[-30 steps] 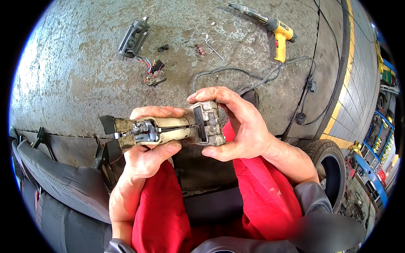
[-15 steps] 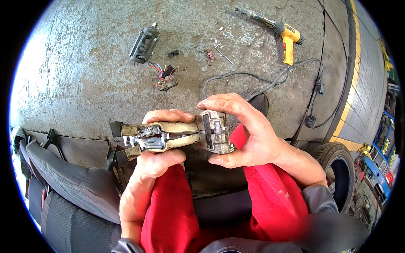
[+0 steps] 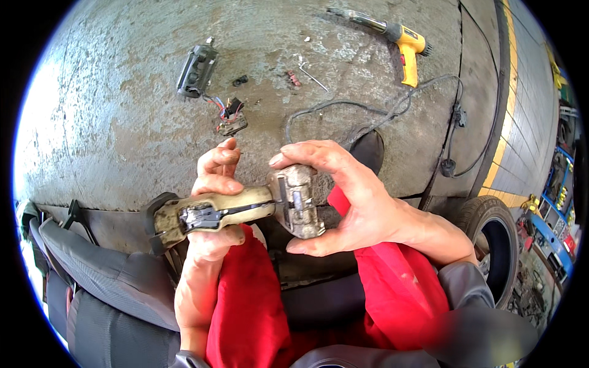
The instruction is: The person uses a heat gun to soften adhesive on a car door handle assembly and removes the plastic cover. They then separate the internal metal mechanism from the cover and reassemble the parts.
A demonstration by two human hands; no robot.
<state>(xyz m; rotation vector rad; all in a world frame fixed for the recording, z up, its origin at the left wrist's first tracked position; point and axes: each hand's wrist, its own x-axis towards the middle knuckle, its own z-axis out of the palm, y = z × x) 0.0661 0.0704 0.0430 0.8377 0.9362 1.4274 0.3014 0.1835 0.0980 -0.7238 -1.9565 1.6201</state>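
Observation:
My left hand (image 3: 215, 178) holds a grimy beige tool housing (image 3: 241, 211) from below and along its upper edge, some fingertips lifted. The housing lies sideways, with a slot along it, dark metal inner parts and a darker rounded end (image 3: 161, 224) at the left. My right hand (image 3: 350, 202) grips the square, dirty base (image 3: 297, 202) at the housing's right end between fingers and thumb. On the concrete beyond lie a dark motor-like body (image 3: 196, 70), a wired part (image 3: 230, 119), a small black piece (image 3: 239, 81), a red bit (image 3: 293, 78) and a thin hex key (image 3: 316, 78).
A yellow heat gun (image 3: 410, 54) lies at the upper right, with dark cables (image 3: 343, 104) across the concrete (image 3: 123, 122). A tyre (image 3: 475, 218) is at my right, dark seats (image 3: 104, 270) at my left, and a blue rack of tools (image 3: 558, 202) at the far right.
The housing's left end, which was spread apart, now looks closer together and turned. Some fingers of my left hand have lifted off its upper edge. My right hand still grips the base.

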